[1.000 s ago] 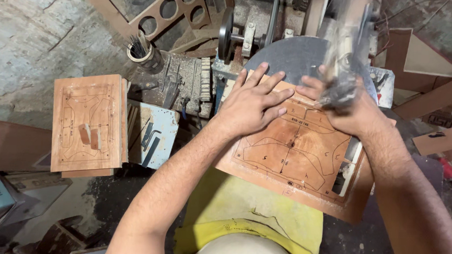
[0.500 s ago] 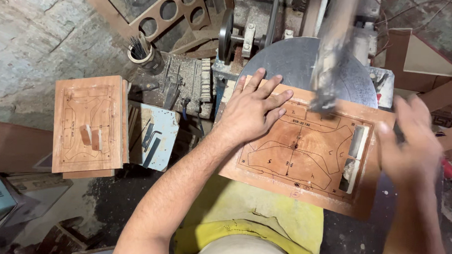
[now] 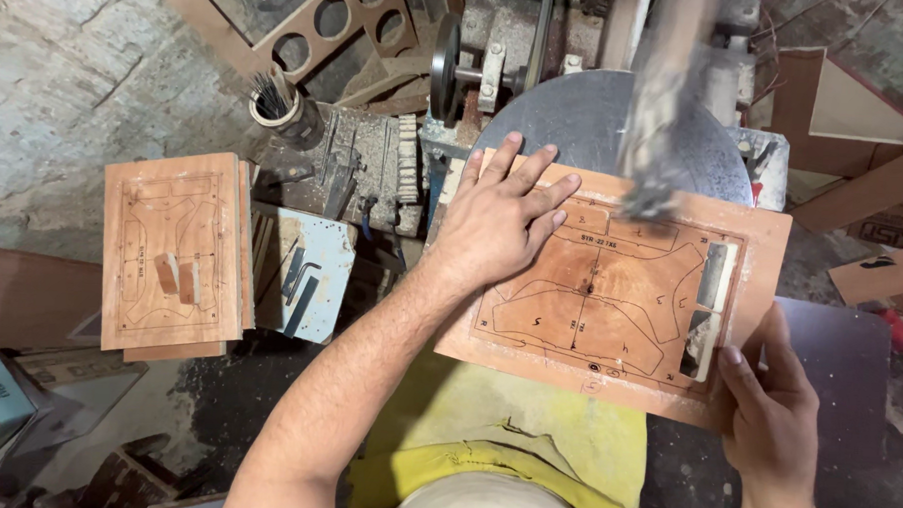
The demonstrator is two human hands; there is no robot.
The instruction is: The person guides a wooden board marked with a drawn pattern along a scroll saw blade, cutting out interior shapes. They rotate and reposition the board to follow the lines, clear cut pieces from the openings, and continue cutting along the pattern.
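A brown wooden board (image 3: 620,300) with drawn outlines and cut slots lies on a round grey machine table (image 3: 586,119). My left hand (image 3: 503,221) rests flat on the board's upper left part, fingers spread. At the board's lower right corner, my right hand (image 3: 771,415) grips the edge. A blurred vertical machine part (image 3: 662,111) hangs over the board's top edge.
A stack of similar marked boards (image 3: 171,254) with two small wooden pieces on top sits at the left. Beside it are a light blue block (image 3: 306,274), a cup of metal rods (image 3: 277,103) and tools. Wooden offcuts (image 3: 857,108) lie at the right.
My right hand has moved from the board's top right, off to the right, then down to the lower right corner. The board has shifted slightly. My left hand stays flat on it.
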